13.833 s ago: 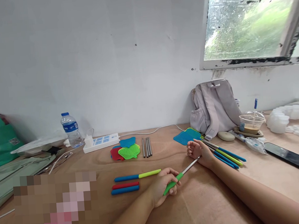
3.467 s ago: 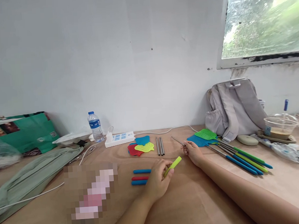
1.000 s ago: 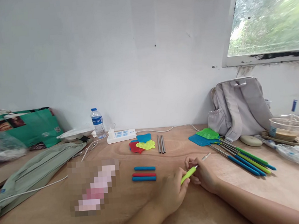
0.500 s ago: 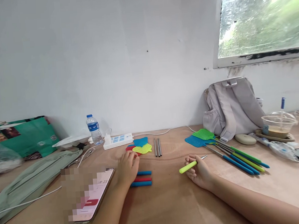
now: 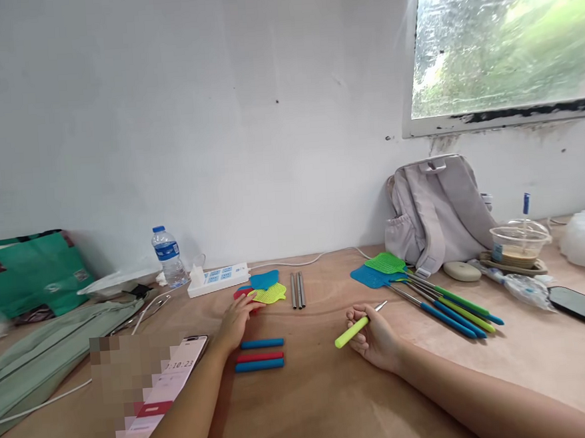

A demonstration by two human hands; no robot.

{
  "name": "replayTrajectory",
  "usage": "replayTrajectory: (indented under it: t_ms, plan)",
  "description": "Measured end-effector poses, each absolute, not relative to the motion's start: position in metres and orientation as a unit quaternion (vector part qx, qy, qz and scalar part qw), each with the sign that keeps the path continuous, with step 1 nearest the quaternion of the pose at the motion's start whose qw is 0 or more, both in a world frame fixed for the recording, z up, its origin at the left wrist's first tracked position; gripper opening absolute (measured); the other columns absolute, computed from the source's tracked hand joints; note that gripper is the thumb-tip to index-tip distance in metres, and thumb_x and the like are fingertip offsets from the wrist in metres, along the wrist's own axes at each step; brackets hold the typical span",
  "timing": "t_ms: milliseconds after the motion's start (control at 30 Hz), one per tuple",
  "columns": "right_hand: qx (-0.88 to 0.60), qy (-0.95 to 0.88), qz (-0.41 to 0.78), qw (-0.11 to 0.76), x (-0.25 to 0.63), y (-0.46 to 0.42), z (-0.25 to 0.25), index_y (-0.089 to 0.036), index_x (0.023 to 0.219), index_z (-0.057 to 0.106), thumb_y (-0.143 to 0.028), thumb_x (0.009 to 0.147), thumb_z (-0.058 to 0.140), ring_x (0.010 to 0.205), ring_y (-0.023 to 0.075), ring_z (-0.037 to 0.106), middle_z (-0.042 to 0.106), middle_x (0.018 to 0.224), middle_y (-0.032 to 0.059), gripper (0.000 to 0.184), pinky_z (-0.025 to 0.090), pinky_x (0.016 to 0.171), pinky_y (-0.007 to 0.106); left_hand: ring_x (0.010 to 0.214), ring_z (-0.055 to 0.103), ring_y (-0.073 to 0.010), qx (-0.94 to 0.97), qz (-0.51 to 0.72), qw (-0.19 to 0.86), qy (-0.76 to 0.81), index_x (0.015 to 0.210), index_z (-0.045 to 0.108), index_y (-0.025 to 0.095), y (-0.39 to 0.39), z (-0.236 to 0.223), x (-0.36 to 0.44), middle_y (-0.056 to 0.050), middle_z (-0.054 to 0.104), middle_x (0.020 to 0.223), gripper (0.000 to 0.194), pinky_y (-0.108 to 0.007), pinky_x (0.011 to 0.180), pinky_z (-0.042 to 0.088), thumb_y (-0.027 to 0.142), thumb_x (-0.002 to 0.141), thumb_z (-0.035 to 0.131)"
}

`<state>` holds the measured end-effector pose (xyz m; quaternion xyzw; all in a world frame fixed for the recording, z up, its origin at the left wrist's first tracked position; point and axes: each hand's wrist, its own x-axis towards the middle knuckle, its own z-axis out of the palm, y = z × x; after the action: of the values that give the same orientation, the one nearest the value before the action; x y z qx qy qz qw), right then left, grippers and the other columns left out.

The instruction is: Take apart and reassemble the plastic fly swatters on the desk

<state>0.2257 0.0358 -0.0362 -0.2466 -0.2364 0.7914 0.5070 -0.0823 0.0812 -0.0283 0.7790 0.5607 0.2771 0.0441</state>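
Note:
My left hand reaches over a small pile of fly-swatter heads, its fingers stretched out and their tips at the near edge of the yellow head. A blue head lies behind it, and a red head shows partly beside my fingers. My right hand is closed round a yellow-green fly-swatter handle, with a short metal rod end sticking out past the fingers. Between the hands lie several loose metal rods. Two blue handles and a red handle lie nearer me.
Several fly swatters lie at the right, before a grey backpack. A drink cup and a dark phone are further right. At left are a lit phone, a power strip, a water bottle and a green bag.
My left hand has stretched forward, its fingers uncurling onto the yellow and red heads. My right hand keeps its hold on the handle. The view has turned slightly right.

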Motion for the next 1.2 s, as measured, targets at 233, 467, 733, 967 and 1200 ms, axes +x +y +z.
replayTrajectory:
  t_ms: [233,467,733,967,1200]
  plan:
    - [-0.246,-0.238,0.798,0.496,0.227,0.036,-0.038,-0.015,0.057,0.048,-0.023,0.071,0.048,0.028,0.0037,0.031,0.052,0.046,-0.0008,0.016,0.017,0.028,0.015,0.123,0.03,-0.0216,0.781,0.215,0.048,0.584,0.126,0.042,0.024,0.086,-0.035,-0.08,0.0,0.045,0.129,0.058,-0.043,0.101,0.021,0.007,0.072,0.028]
    - [-0.267,-0.251,0.801,0.474,0.23,0.039,-0.039,-0.015,0.059,0.048,-0.023,0.073,0.045,0.026,0.0031,0.028,0.05,0.044,-0.0026,0.016,0.016,0.027,0.015,0.1,0.048,-0.02,0.768,0.266,0.055,0.58,0.111,0.056,0.022,0.084,-0.034,-0.08,-0.004,0.053,0.103,0.048,-0.036,0.091,0.035,0.013,0.067,0.039]
    - [-0.255,-0.264,0.807,0.463,0.231,0.04,-0.041,-0.016,0.06,0.048,-0.024,0.073,0.043,0.026,0.0028,0.028,0.049,0.045,-0.003,0.016,0.016,0.027,0.015,0.109,0.043,-0.0246,0.742,0.249,0.054,0.62,0.098,0.064,0.033,0.077,-0.031,-0.076,-0.001,0.053,0.109,0.036,-0.048,0.095,0.023,0.018,0.071,0.046]
    - [-0.276,-0.261,0.816,0.436,0.233,0.038,-0.036,-0.018,0.06,0.044,-0.025,0.079,0.038,0.023,0.0041,0.018,0.032,0.033,-0.0087,0.021,0.009,0.027,0.016,0.106,0.048,-0.0229,0.728,0.342,0.026,0.593,0.088,0.065,0.026,0.076,-0.027,-0.076,-0.004,0.06,0.106,0.027,-0.045,0.092,0.026,0.029,0.08,0.04]
    - [-0.285,-0.257,0.819,0.427,0.234,0.039,-0.036,-0.019,0.062,0.041,-0.025,0.082,0.034,0.023,0.0044,0.015,0.025,0.031,-0.0106,0.022,0.006,0.027,0.016,0.096,0.053,-0.0251,0.654,0.447,-0.12,0.598,0.091,0.062,0.022,0.072,-0.024,-0.075,-0.008,0.063,0.098,0.024,-0.047,0.089,0.025,0.025,0.082,0.04]
